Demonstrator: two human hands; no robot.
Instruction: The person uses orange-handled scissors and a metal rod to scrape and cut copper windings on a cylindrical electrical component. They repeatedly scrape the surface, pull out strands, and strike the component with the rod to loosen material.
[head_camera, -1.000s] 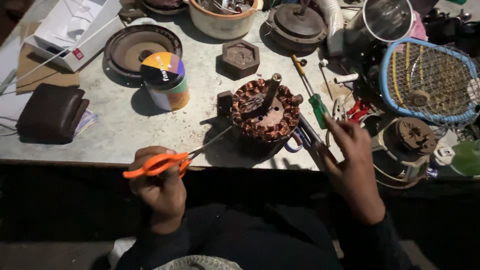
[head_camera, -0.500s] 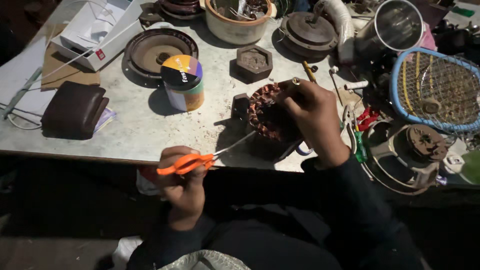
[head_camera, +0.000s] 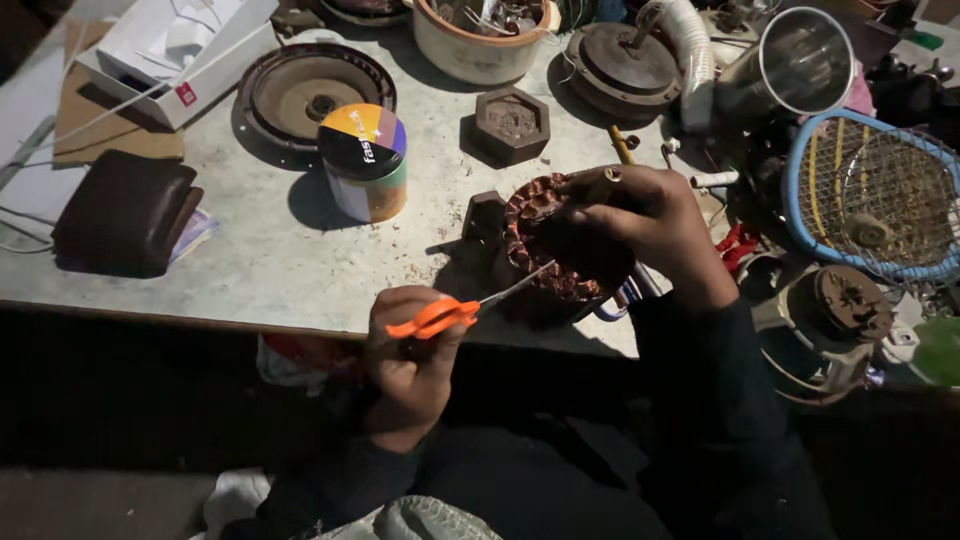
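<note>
The thin blades of the orange-handled scissors (head_camera: 440, 316), gripped in the left hand (head_camera: 415, 365), point into the round copper-wound motor stator (head_camera: 550, 245) at the grey table's (head_camera: 250, 260) near edge. A slip could nick the winding or the right hand (head_camera: 640, 225) clasped over its top.
</note>
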